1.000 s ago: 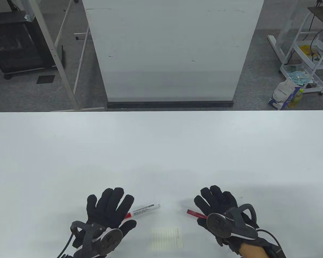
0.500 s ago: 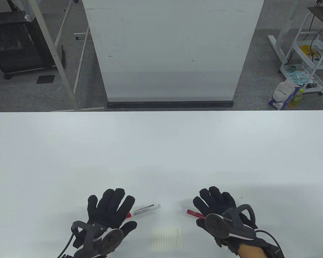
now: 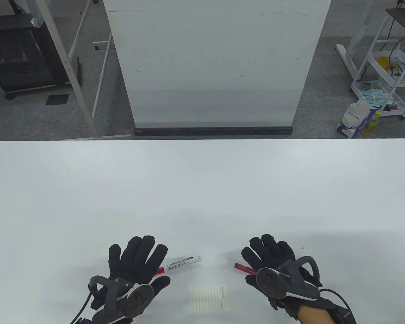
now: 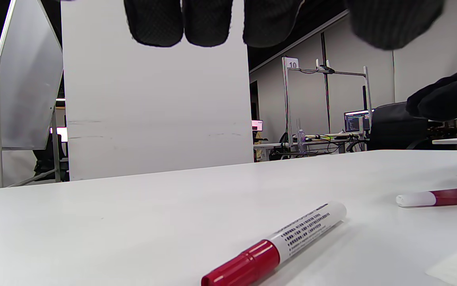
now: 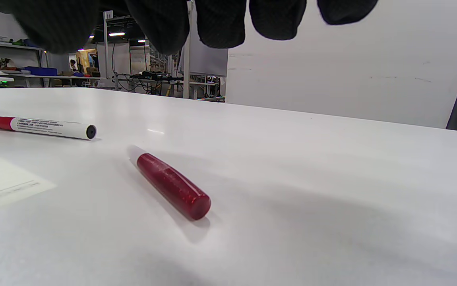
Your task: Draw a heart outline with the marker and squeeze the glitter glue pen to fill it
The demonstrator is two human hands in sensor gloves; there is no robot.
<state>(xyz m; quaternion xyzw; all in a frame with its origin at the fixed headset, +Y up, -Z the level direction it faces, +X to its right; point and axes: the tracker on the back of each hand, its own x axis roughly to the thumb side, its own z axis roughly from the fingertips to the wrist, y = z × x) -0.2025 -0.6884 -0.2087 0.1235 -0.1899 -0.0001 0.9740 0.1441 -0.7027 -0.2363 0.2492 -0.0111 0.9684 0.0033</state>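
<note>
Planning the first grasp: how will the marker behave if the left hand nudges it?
The marker is a smooth round barrel lying flat on the bare table, so it will likely roll sideways. It looks like stiff plastic, so probably no bending. Its slick surface may slip in gloved fingers.

On the table (image 3: 202, 189), near its front edge: marker (image 3: 179, 265) at left, glitter glue pen (image 3: 241, 267) at right, well apart. Paper sheet (image 3: 208, 299) between and nearer than both. Behind the table, a board (image 3: 216, 64) standing upright.

Black knit gloves cover each hand — left hand (image 3: 135, 263), right hand (image 3: 273, 260) — grey disc trackers strapped on.
</note>
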